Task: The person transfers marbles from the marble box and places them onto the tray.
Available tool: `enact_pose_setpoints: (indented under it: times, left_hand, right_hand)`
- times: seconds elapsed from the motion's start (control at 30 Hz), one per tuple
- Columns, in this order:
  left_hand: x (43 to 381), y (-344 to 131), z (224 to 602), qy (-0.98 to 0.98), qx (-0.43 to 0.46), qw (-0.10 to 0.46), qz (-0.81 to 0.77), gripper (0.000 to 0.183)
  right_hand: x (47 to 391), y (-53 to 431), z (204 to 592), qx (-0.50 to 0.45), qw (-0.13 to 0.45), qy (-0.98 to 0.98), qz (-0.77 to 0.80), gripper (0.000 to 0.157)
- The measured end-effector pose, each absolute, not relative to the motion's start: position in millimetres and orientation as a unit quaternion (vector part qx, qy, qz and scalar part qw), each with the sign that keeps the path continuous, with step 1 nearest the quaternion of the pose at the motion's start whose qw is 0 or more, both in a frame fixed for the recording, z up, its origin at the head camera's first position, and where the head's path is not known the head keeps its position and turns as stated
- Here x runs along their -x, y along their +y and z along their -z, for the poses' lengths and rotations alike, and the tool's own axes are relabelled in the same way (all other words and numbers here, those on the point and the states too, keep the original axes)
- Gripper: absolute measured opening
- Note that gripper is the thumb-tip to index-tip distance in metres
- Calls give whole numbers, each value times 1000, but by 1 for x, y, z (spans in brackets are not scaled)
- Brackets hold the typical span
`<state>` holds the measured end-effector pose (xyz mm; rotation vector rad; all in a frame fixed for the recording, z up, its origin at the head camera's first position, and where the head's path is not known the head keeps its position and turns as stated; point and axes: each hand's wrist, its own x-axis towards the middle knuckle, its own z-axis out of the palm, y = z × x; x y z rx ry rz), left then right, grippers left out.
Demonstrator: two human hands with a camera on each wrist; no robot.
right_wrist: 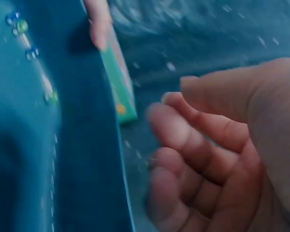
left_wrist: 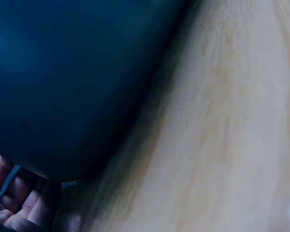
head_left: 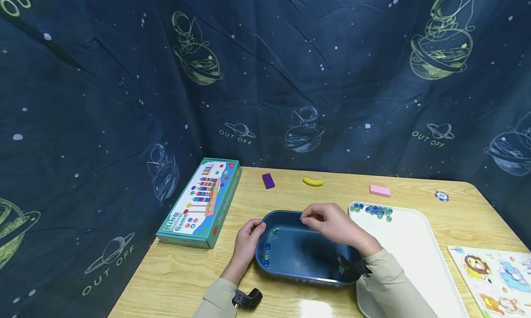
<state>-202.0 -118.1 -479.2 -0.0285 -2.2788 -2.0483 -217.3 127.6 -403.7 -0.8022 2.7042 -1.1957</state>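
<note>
A dark blue rectangular basin (head_left: pixel 296 249) stands on the table with several blue and green glass marbles (head_left: pixel 267 257) along its left side. My left hand (head_left: pixel 247 243) holds its left end, thumb on the rim; in the left wrist view the fingers of the left hand (left_wrist: pixel 21 200) show at the basin's edge. Over the basin's far right rim hovers my right hand (head_left: pixel 332 222). In the right wrist view, the right hand (right_wrist: pixel 212 154) has loosely bent fingers, thumb apart from them, and nothing visible between them.
Right of the basin lies a white tray (head_left: pixel 408 249) with several marbles (head_left: pixel 375 210) in its far left corner. A game box (head_left: pixel 203 200) lies left. Behind are a purple block (head_left: pixel 268 180), toy banana (head_left: pixel 313 182), pink block (head_left: pixel 380 191) and chip (head_left: pixel 441 196). An animal board (head_left: pixel 489 274) lies far right.
</note>
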Motion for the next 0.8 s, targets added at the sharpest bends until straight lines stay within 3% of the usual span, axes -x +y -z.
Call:
enact_pose_setpoints:
  times: [0.17, 0.4, 0.8]
  left_hand:
    - [198, -116, 474, -751, 0, 38, 659, 25]
    - [200, -116, 474, -750, -3, 32, 661, 24]
    - [200, -115, 473, -756, -10, 39, 653, 23]
  right_hand:
    - [235, 91, 414, 319, 109, 870, 358, 11]
    - [251, 62, 441, 331, 164, 853, 369, 16]
    - [238, 46, 467, 327, 284, 796, 424, 15]
